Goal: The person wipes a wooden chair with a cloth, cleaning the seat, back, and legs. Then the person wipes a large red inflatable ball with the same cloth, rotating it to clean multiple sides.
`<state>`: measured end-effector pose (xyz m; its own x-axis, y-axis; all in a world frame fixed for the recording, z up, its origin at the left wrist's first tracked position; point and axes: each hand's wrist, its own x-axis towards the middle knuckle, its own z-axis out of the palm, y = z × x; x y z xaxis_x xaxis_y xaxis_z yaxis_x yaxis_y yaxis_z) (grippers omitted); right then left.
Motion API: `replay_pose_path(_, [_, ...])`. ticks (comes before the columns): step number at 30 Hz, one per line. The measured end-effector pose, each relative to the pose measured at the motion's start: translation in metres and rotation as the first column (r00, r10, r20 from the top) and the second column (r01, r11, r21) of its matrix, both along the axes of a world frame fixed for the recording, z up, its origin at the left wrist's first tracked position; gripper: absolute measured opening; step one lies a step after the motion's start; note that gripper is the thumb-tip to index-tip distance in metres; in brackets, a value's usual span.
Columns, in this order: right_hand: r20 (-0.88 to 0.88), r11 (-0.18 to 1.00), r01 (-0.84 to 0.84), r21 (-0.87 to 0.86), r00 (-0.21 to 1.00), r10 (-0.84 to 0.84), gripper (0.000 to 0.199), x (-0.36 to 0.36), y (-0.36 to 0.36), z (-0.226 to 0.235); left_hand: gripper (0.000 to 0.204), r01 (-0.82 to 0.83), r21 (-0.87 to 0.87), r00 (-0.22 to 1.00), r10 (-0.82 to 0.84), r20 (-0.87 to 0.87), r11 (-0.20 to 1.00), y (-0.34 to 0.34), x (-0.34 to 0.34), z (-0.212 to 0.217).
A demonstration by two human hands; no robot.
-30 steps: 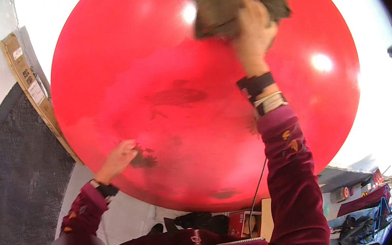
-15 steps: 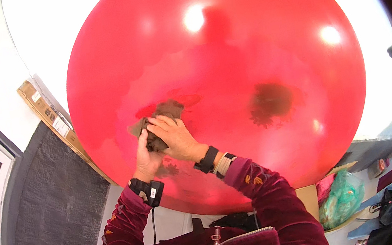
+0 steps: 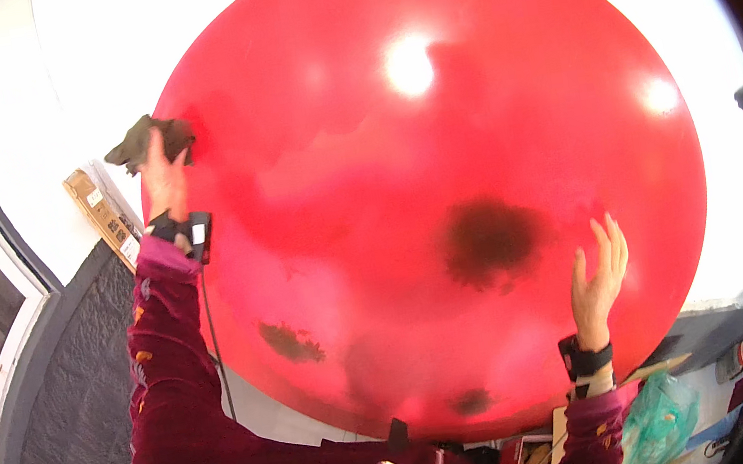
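Filling most of the view, a huge, glossy, round red inflated ball (image 3: 442, 193) sits right in front of the person, with bright light spots on its upper surface and several dark smudges lower down. At the ball's upper left edge, the left hand (image 3: 163, 180) is raised and closed around a crumpled dark brown cloth (image 3: 151, 139), pressing it against the red surface. That arm wears a dark red velvet sleeve (image 3: 171, 393) with orange leaf embroidery and a black wrist strap. At the lower right, the right hand (image 3: 599, 281) is open, fingers spread and pointing upward, palm flat against the ball's side and holding nothing; it also wears a black wrist strap. Behind the ball on the left, a narrow brown cardboard box (image 3: 104, 217) leans against a white wall, above a dark grey textured surface (image 3: 69, 407). A green plastic bag (image 3: 660, 424) lies at the lower right, beneath the ball.
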<state>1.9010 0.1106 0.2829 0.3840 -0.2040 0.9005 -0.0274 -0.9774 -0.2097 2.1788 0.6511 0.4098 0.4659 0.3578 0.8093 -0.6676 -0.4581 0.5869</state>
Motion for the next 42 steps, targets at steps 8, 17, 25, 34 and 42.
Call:
replay_pose_path(8, [-0.277,0.995,0.041,0.091,0.961,-0.014,0.085,0.009,-0.011,-0.069,0.045,0.596,0.197,0.779,-0.62,0.094,0.778,-0.228,-0.006,0.085])
replay_pose_path(17, [-0.302,0.992,0.051,0.112,0.953,-0.014,0.089,0.006,-0.012,-0.066,0.045,-0.079,0.919,0.627,-0.697,0.347,0.387,-0.438,-0.116,0.055])
replay_pose_path(25, [-0.335,0.992,0.101,0.074,0.939,-0.07,0.087,0.007,-0.013,-0.068,0.036,-0.265,0.855,0.598,-0.619,0.509,0.446,-0.421,-0.097,0.066])
replay_pose_path(34, [-0.327,0.989,0.134,0.059,0.939,-0.108,0.087,0.011,-0.015,-0.076,0.038,-0.432,0.471,0.798,0.082,0.598,0.769,-0.169,0.02,0.079])
replay_pose_path(42, [-0.337,0.989,0.148,0.018,0.932,-0.133,0.089,0.014,-0.011,-0.075,0.047,-0.291,-0.085,0.957,0.292,-0.004,0.953,-0.013,0.075,-0.034])
